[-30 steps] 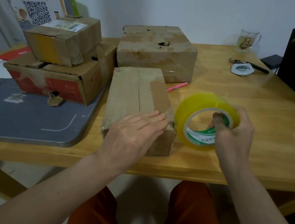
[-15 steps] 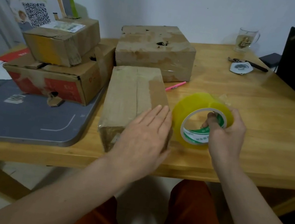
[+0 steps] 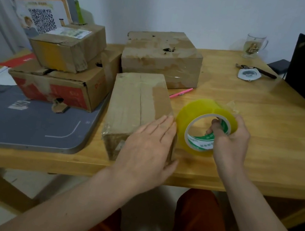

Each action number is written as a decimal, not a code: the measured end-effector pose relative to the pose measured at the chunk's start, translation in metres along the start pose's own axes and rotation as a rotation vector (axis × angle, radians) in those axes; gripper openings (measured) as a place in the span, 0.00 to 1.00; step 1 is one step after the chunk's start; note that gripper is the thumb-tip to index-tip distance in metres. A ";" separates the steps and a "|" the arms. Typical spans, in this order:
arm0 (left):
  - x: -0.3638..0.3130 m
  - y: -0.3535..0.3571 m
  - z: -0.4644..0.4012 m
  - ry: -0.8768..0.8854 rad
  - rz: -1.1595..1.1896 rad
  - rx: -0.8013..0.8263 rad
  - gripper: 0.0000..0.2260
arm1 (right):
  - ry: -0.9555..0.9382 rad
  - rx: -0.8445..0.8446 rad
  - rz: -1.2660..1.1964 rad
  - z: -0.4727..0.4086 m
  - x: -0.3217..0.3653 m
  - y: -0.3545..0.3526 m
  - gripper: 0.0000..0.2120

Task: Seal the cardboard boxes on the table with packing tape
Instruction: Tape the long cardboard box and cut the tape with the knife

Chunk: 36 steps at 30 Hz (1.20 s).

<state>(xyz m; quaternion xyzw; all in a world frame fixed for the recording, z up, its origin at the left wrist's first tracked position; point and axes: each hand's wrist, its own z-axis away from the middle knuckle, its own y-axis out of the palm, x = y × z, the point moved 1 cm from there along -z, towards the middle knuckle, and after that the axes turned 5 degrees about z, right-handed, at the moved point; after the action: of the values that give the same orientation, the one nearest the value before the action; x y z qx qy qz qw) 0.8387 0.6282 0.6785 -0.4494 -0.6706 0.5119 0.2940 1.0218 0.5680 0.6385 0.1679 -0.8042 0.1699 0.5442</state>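
At the near table edge, long box (image 3: 138, 111) running six-to-twelve, pressed under flat left hand (image 3: 149, 147); tape roll (image 3: 204, 128) at three o'clock, gripped by right hand (image 3: 230, 138).

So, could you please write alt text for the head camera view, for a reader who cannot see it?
A person's left hand presses flat on the near end of a cardboard box on a wooden table, while the right hand grips a yellow tape roll beside it. Three more boxes sit behind.
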 end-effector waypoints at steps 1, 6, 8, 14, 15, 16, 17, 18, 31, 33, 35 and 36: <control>0.004 -0.007 -0.007 -0.026 0.048 0.004 0.34 | 0.005 -0.001 -0.001 0.000 0.001 0.000 0.04; 0.057 -0.027 -0.031 -0.314 -0.030 0.285 0.53 | 0.045 0.014 -0.007 0.001 0.003 -0.003 0.09; 0.073 -0.016 -0.024 -0.436 0.034 0.364 0.56 | 0.070 0.067 0.002 0.002 0.002 -0.001 0.07; 0.083 0.002 -0.013 -0.431 0.047 0.150 0.56 | 0.334 0.202 -0.113 -0.002 0.001 0.000 0.14; 0.085 0.003 -0.012 -0.432 0.042 0.129 0.55 | 0.411 0.221 -0.244 0.001 0.001 0.002 0.17; 0.086 0.005 -0.011 -0.432 0.039 0.111 0.54 | 0.486 0.230 -0.409 0.006 0.000 0.006 0.19; 0.087 0.006 -0.010 -0.429 0.042 0.093 0.53 | 0.554 0.235 -0.583 0.013 -0.002 0.012 0.20; 0.087 0.007 -0.009 -0.427 0.046 0.076 0.53 | 0.601 0.241 -0.727 0.021 -0.003 0.019 0.19; 0.081 0.002 -0.006 -0.511 0.221 -0.002 0.61 | 0.689 0.360 -1.026 0.033 0.023 0.042 0.11; 0.075 0.001 -0.009 -0.547 0.356 -0.060 0.61 | 0.555 0.367 -0.875 0.021 0.038 0.041 0.10; 0.062 0.006 -0.011 -0.570 0.536 -0.108 0.59 | 0.402 0.302 -0.654 0.001 0.057 0.040 0.13; 0.055 0.009 -0.012 -0.564 0.640 -0.090 0.58 | 0.348 0.253 -0.557 -0.010 0.068 0.040 0.12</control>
<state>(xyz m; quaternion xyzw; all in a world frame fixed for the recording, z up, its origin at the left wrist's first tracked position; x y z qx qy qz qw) 0.8280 0.6834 0.6701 -0.4897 -0.5729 0.6504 -0.0944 0.9877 0.6016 0.7018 0.4154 -0.5953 0.1393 0.6735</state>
